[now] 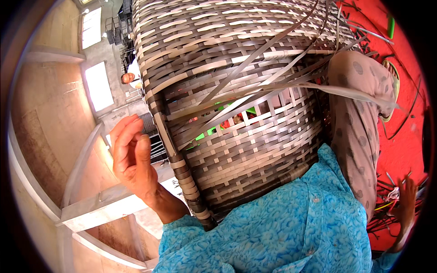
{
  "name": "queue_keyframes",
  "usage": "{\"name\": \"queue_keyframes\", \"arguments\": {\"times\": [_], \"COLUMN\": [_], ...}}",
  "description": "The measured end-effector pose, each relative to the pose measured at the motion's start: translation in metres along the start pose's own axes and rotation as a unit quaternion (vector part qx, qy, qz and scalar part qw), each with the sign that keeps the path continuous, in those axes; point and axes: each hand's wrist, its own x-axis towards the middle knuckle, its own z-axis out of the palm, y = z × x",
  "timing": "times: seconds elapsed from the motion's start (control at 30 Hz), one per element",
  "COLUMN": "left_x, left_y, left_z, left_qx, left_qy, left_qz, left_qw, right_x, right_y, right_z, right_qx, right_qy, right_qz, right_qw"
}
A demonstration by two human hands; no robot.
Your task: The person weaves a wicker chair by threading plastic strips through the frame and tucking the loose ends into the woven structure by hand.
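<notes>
A woven wicker seat or chair [255,159] of flat grey and brown strips fills the middle, leaning against my lap. Several long loose strips [259,93] cross its front, over a gap in the weave where green and red show through. My left hand [132,159] is raised beside the wrapped frame edge [184,182], its fingers loosely bent and thumb apart, with nothing visible in it. Far to the right, my right hand [405,200] reaches down by a heap of dark strips [387,218] on the floor. Its fingers look stretched, and I see nothing in them.
My bent leg [357,123] in patterned trousers stands right of the wicker piece. A red floor covering [403,141] carries scattered strips and a green piece [391,28]. Another person [131,77] is in the background, near dark metal racks [119,27] and bright windows.
</notes>
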Motion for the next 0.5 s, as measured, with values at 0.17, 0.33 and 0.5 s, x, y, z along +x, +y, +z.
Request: {"name": "queue_keyframes", "arguments": {"times": [0.17,0.33,0.5], "left_x": [-0.013,-0.023,-0.020], "left_y": [-0.012,-0.013,-0.011], "left_z": [0.016,0.017,0.020], "left_qx": [-0.021,-0.016,-0.028], "left_qy": [0.021,0.041,0.038], "left_qz": [-0.083,-0.081,-0.093], "left_qw": [0.996,0.996,0.995], "right_x": [0.073,0.176,0.210], "right_y": [-0.064,-0.246,-0.340], "right_z": [-0.036,-0.087,-0.086], "right_qx": [0.215,0.206,0.073], "right_qy": [0.190,0.358,0.366], "right_qz": [-0.214,-0.437,-0.501], "right_qw": [0.934,0.799,0.781]}}
